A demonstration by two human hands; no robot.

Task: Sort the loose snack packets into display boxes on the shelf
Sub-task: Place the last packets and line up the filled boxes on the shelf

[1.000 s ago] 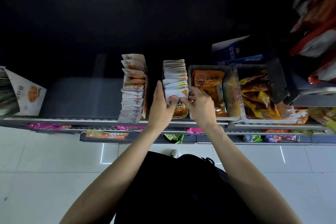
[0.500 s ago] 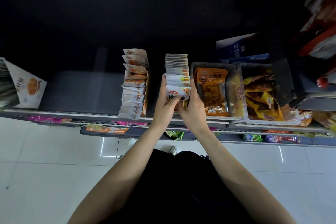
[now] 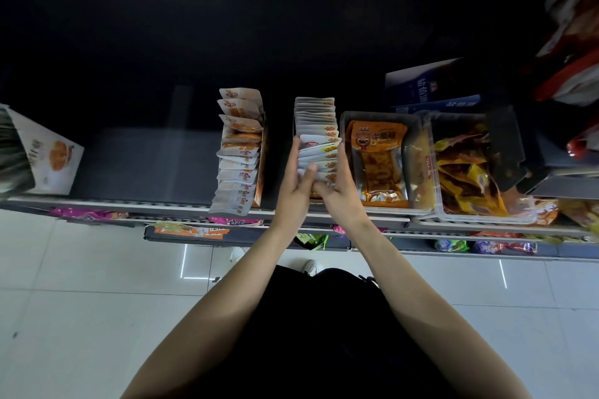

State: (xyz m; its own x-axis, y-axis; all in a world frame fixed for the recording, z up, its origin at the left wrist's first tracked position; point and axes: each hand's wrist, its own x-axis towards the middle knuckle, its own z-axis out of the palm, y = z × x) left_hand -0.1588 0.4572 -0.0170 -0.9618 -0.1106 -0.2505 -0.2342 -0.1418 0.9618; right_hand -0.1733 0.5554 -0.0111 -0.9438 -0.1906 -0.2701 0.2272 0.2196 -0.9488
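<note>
Both hands are sitting further up the middle row of white packets (image 3: 319,142) than one second ago, when they were at its near end; the camera view is also shifting slightly. Left hand (image 3: 296,181) is lying along the row's left side with fingers straight and its thumb crossing over the near packets. Right hand (image 3: 340,186) is pressing against the row's right side, fingers extended along the packet edges. The row is standing between the two palms, so the grip on each side is flat, not curled. These packets are standing upright on the shelf (image 3: 146,162), just left of a clear tray (image 3: 416,152) holding orange pouches. Another packet row (image 3: 240,152) is standing apart to the left in its display box.
</note>
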